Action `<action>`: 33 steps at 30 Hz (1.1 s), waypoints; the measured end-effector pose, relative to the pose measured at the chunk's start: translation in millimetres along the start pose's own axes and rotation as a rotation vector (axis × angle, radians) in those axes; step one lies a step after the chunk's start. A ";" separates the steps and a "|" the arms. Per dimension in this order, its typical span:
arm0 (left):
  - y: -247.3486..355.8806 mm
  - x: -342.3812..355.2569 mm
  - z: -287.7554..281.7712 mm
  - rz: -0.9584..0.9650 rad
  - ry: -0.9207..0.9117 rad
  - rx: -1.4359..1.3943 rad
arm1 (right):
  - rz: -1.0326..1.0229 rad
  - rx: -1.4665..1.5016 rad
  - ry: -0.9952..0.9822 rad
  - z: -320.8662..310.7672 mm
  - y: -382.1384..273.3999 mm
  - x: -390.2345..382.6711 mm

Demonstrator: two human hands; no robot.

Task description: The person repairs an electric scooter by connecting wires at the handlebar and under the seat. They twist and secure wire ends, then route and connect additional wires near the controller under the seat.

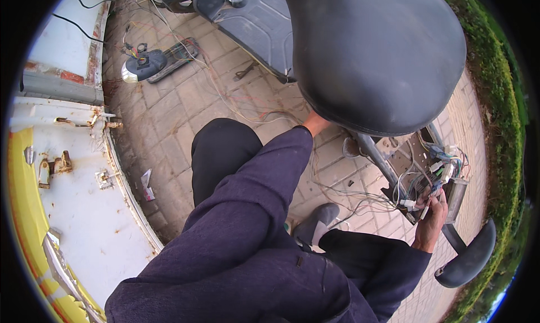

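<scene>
A large black scooter seat fills the upper right. My left hand reaches beneath its near edge, and its fingers are hidden there. Lower right, my right hand is closed on wires at the open rear frame of the scooter. White plug connectors and a tangle of coloured wires lie around its fingertips. Beside that hand is a silver-grey metal box. A loose wire bundle trails from the frame to the left.
The scooter's grey footboard is at the top. A detached lamp with wires lies on the paving. A rusty white metal panel stands at left, a hedge at right. A black backrest pad sticks out behind the frame.
</scene>
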State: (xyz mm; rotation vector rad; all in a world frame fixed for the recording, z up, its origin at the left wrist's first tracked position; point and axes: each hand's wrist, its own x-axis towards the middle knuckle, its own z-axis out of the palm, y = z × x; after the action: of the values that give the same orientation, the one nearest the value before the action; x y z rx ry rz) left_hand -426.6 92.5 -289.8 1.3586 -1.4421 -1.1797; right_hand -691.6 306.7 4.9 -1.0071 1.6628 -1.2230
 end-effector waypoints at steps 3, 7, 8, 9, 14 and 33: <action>1.0 4.8 3.5 0.035 -0.038 -0.001 | -0.001 0.036 -0.009 -0.4 -0.5 0.3; -4.0 1.3 1.5 0.105 -0.062 0.021 | 0.011 0.018 0.009 -0.5 -1.4 -1.3; -5.8 -0.8 1.3 0.126 -0.065 0.031 | 0.012 0.017 0.001 -0.2 -1.4 -0.8; -8.9 -3.4 -0.7 0.160 -0.065 0.042 | 0.010 0.016 -0.006 -0.2 -1.6 -0.5; -24.5 -17.9 -5.5 0.331 -0.001 0.153 | 0.015 0.056 -0.001 -0.6 -1.0 -1.0; 49.1 -57.4 -85.6 0.195 -0.180 1.055 | 0.026 0.091 0.023 6.3 -4.8 -5.3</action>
State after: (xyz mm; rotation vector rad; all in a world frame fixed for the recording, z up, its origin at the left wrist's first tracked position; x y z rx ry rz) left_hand -350.2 140.4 -219.9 1.7178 -2.4302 -0.3665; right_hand -683.3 308.6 9.2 -0.9171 1.6177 -1.2852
